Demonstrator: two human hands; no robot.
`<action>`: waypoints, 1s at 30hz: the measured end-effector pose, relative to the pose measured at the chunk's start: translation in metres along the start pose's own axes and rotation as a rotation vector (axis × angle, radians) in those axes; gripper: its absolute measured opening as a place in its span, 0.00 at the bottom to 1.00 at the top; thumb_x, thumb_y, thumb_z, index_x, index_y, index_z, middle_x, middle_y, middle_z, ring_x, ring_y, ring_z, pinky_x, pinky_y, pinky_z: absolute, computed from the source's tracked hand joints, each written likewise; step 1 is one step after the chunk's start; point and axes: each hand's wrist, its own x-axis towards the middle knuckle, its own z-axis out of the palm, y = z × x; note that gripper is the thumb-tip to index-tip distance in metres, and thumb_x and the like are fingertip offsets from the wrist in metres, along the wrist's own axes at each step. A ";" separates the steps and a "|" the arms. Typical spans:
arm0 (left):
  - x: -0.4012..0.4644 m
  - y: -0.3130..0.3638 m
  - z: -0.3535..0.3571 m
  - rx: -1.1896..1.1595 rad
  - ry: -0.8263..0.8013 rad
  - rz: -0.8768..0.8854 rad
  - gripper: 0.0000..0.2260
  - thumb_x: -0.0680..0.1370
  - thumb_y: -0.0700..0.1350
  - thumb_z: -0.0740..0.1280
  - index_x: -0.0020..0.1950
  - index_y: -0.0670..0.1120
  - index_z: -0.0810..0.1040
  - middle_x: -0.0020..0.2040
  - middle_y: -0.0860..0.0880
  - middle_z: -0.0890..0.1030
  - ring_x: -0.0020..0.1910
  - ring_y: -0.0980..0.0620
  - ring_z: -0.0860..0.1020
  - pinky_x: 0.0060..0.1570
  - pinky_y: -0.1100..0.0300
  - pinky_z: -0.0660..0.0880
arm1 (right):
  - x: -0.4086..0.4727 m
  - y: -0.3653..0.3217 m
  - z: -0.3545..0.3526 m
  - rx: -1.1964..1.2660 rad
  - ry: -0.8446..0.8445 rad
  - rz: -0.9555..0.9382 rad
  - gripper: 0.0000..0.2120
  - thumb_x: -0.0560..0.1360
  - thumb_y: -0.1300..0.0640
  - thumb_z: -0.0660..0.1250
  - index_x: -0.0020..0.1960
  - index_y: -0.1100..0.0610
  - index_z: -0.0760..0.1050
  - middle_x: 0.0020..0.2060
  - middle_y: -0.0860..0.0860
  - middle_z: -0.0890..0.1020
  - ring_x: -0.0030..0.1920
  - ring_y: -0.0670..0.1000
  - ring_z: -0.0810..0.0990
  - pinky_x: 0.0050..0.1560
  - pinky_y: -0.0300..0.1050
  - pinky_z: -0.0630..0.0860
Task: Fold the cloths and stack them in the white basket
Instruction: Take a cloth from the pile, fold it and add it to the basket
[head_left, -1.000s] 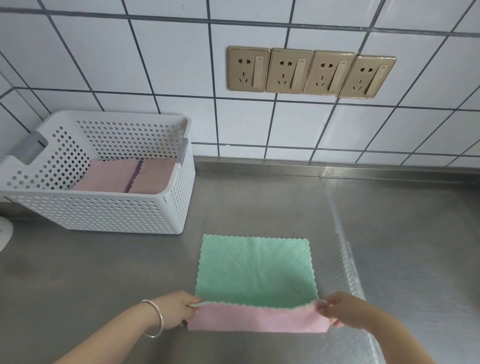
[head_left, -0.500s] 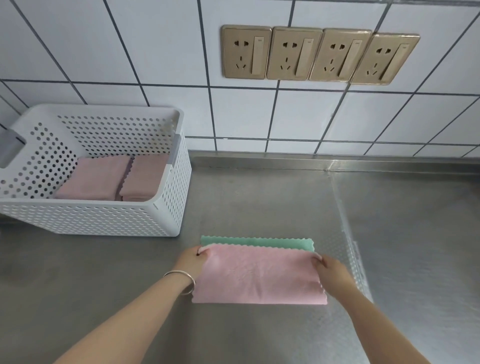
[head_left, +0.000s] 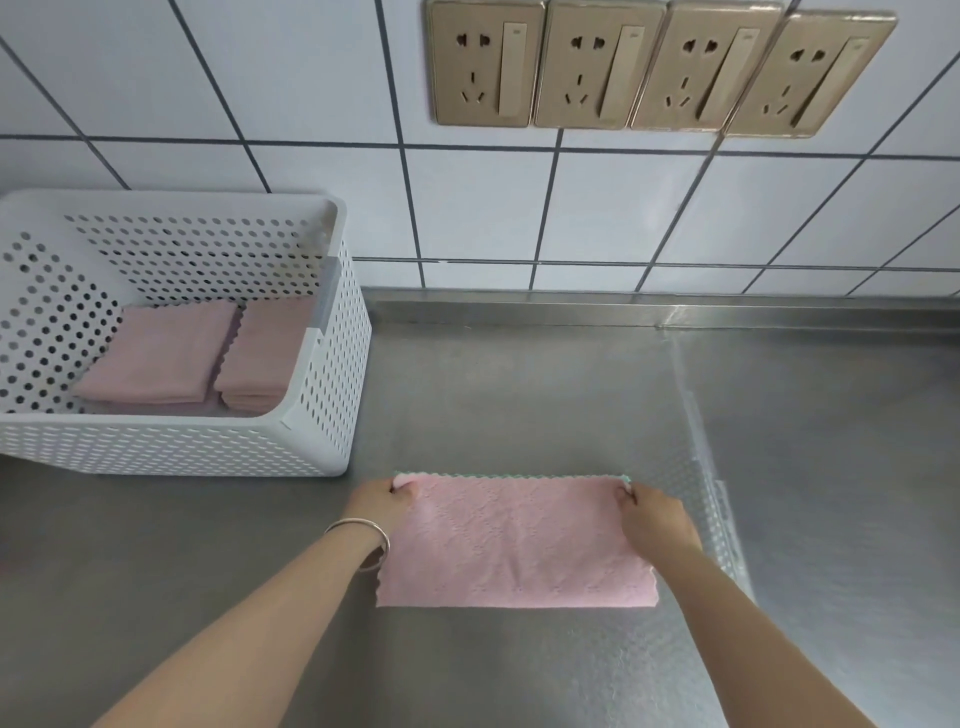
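A cloth (head_left: 517, 540), pink on one side and green on the other, lies folded in half on the steel counter, pink side up, with only a thin green edge showing along its far side. My left hand (head_left: 382, 501) pinches its far left corner. My right hand (head_left: 652, 517) pinches the far right corner. The white perforated basket (head_left: 317, 415) stands at the left against the wall. Inside it lie two stacks of folded pink cloths (head_left: 166, 351), side by side.
The steel counter (head_left: 519, 395) runs to a tiled wall with a row of gold sockets (head_left: 660, 67). A patterned strip of the counter (head_left: 719, 499) runs past my right hand. My left wrist wears a silver bangle (head_left: 363, 532).
Both hands carried the near edge of the cloth away from me and laid it on the far edge. The green face is now covered by the pink side.
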 end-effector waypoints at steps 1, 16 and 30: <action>0.001 0.001 0.000 -0.003 -0.002 -0.009 0.14 0.79 0.43 0.59 0.62 0.41 0.77 0.63 0.44 0.78 0.62 0.47 0.75 0.49 0.65 0.66 | 0.001 -0.001 0.000 0.001 0.002 0.013 0.20 0.81 0.49 0.49 0.61 0.58 0.73 0.58 0.60 0.78 0.59 0.61 0.74 0.57 0.49 0.70; 0.005 -0.005 0.009 0.188 0.102 -0.045 0.19 0.78 0.54 0.56 0.45 0.43 0.80 0.47 0.40 0.82 0.47 0.41 0.79 0.46 0.57 0.74 | -0.005 -0.009 0.006 0.009 0.128 0.128 0.23 0.80 0.46 0.49 0.56 0.61 0.75 0.51 0.60 0.80 0.52 0.60 0.77 0.50 0.49 0.73; -0.018 -0.035 0.029 0.494 0.388 0.456 0.21 0.67 0.45 0.69 0.60 0.45 0.75 0.61 0.42 0.74 0.58 0.39 0.74 0.56 0.46 0.72 | -0.048 -0.007 0.034 -0.226 0.403 -0.202 0.21 0.70 0.56 0.64 0.62 0.58 0.73 0.57 0.57 0.77 0.53 0.57 0.75 0.51 0.51 0.74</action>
